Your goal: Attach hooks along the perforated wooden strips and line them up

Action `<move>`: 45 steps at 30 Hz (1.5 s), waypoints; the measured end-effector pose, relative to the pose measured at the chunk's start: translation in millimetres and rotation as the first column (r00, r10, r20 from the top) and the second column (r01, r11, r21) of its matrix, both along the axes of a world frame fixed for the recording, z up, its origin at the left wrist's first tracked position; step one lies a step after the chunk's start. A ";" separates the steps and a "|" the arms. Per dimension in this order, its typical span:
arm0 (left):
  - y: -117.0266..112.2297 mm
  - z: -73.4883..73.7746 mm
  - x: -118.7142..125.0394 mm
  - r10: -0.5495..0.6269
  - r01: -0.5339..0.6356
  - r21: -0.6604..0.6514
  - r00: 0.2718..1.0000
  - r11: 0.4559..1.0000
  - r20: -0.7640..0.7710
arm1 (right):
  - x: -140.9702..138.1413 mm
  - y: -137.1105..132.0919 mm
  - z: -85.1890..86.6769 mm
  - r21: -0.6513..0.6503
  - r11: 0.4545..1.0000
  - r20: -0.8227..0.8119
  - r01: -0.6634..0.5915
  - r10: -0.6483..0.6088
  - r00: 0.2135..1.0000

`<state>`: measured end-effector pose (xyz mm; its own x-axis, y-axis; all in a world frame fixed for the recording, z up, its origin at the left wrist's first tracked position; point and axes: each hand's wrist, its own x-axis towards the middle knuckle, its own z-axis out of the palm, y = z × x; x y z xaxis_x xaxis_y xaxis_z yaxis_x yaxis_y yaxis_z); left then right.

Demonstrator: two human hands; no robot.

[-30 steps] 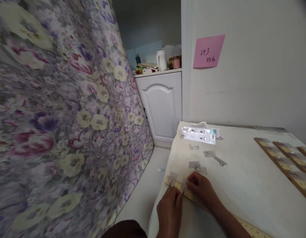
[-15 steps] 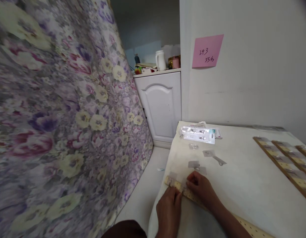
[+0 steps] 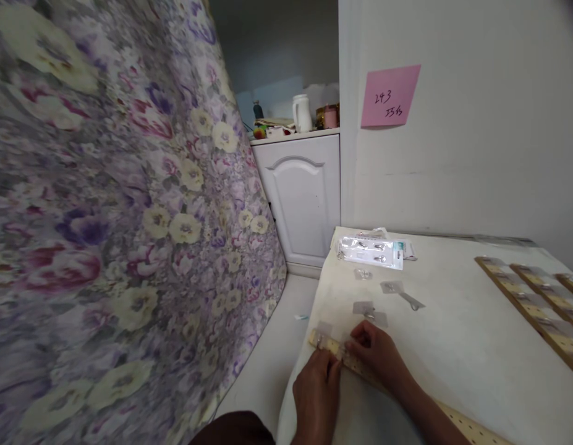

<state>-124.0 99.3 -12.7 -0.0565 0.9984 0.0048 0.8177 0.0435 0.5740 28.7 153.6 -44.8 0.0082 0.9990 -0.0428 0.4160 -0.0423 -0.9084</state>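
Note:
A pale wooden strip with rows of small holes [image 3: 469,426] lies slantwise along the table's near edge. My left hand [image 3: 318,389] is closed on the strip's near edge, thumb and forefinger together close to its far left end. Across from it, my right hand [image 3: 374,351] is pinched on a clear adhesive hook [image 3: 343,351] against the strip's top. Another clear hook [image 3: 319,337] sits on the strip's far left end. Just beyond my right hand lie loose clear hooks [image 3: 369,312]. The fingers partly hide the held hook.
More loose hooks [image 3: 392,287] and a single one [image 3: 363,274] lie farther up the white table [image 3: 453,346]. Behind them is a packet of hooks [image 3: 372,252]. Wooden strips bearing clear pieces [image 3: 530,296] lie at right. A floral curtain [image 3: 128,216] hangs at left.
My right hand has shifted very slightly at the strip, still pinching the hook. The left hand stays in place, and the view has moved a little.

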 end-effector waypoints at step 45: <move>-16.7 11.5 1.3 -0.229 0.153 -0.211 0.884 0.966 -0.408 | -3.8 -1.3 0.1 0.008 1.000 0.018 0.028 -0.028 0.999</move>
